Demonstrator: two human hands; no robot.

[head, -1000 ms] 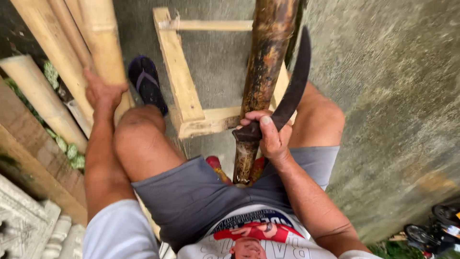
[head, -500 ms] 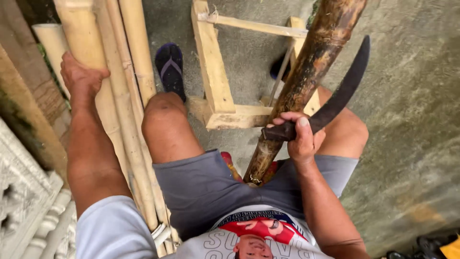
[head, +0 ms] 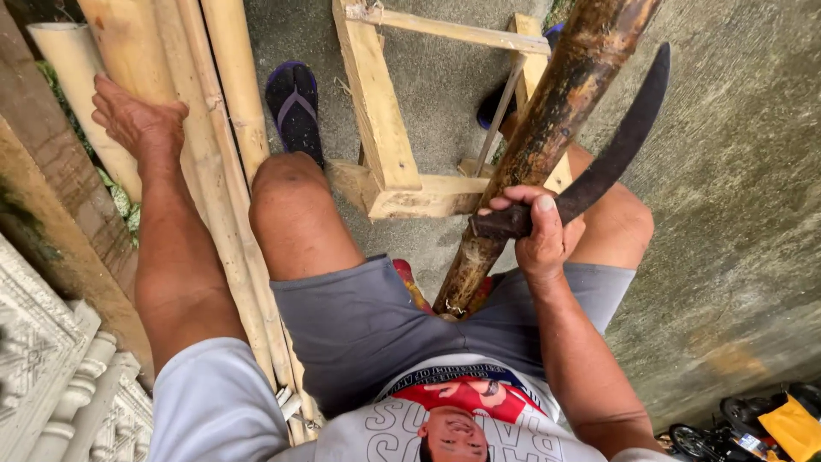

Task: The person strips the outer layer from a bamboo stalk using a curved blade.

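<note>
Gripped curved blade (head: pixel 611 158) in right hand (head: pixel 534 231) against dark bamboo pole (head: pixel 547 137), steadying it; rested spread left hand (head: pixel 137 120) on pale poles (head: pixel 184 103) left of it.

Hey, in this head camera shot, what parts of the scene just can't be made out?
- Dark bamboo pole: top cut off by the upper edge; its base is hidden between the thighs.
- Curved blade: the handle is covered by the right hand.
- Pale bamboo poles: both ends out of frame; the left hand rests on them.
- Right foot: mostly hidden behind the dark pole and wooden frame.
</note>
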